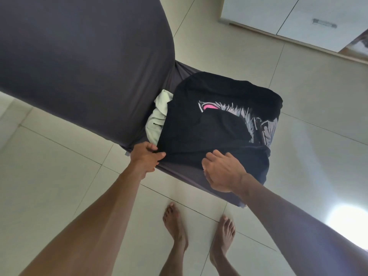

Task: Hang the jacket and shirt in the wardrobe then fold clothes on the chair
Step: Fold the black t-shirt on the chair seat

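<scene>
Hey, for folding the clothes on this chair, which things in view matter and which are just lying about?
Part of the job:
black T-shirt
pale green garment
chair
left hand, gripping the T-shirt's edge
right hand, on the T-shirt

Just around:
white cabinet
floor tiles

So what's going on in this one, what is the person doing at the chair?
A person stands barefoot in front of a chair with a dark grey cover and works on a black printed T-shirt spread over its seat. The left hand pinches the shirt's near corner at the seat edge, while the right hand rests on the near hem with its fingers bent over the fabric. A pale green garment lies bunched under the T-shirt against the chair back. The fold looks under way, not finished.
</scene>
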Motion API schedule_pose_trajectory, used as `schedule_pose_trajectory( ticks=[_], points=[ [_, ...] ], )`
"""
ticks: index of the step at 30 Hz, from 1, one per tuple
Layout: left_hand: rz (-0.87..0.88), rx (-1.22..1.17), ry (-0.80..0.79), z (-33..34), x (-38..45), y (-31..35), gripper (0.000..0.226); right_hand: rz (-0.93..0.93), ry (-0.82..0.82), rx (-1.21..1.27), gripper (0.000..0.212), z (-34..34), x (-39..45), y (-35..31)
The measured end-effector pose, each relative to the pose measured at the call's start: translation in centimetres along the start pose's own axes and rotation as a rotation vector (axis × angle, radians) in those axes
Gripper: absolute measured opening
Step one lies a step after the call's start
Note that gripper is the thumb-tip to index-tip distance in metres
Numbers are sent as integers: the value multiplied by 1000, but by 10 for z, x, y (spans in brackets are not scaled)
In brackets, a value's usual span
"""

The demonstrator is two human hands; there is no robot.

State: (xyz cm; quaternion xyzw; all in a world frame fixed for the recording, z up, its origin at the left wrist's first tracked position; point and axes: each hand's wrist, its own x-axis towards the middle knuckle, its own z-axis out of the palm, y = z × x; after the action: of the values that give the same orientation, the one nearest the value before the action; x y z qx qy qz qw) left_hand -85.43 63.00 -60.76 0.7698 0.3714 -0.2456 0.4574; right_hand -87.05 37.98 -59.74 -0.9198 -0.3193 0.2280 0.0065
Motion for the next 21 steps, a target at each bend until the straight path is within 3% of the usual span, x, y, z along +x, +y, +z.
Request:
schedule_pose_trajectory(
  ticks=[4,7,9,10,14,16,19,21],
  points=[
    [77,286,115,7,-2,4,30,99,-47,132,27,-19,14,-6],
    [297,465,258,16,-16,13,38,284,256,292,23,-31,28,4],
    [476,506,283,25,-23,20,29,385,414,307,21,-39,40,23],
    [527,537,250,30,-25,22,27,429,415,289,24,-42,45,34],
    [559,647,139,44,-17,21,42,581,149,313,69,-50,67,73],
    [556,656,140,47,-11,18,48,610,81,341,76,-49,79,82],
    [585,670,144,47,-6,15,58,593,64,422,56,-55,92,91],
    [567,672,136,43,-2,12,67,532,209,687,33,-61,95,98]
  ],
)
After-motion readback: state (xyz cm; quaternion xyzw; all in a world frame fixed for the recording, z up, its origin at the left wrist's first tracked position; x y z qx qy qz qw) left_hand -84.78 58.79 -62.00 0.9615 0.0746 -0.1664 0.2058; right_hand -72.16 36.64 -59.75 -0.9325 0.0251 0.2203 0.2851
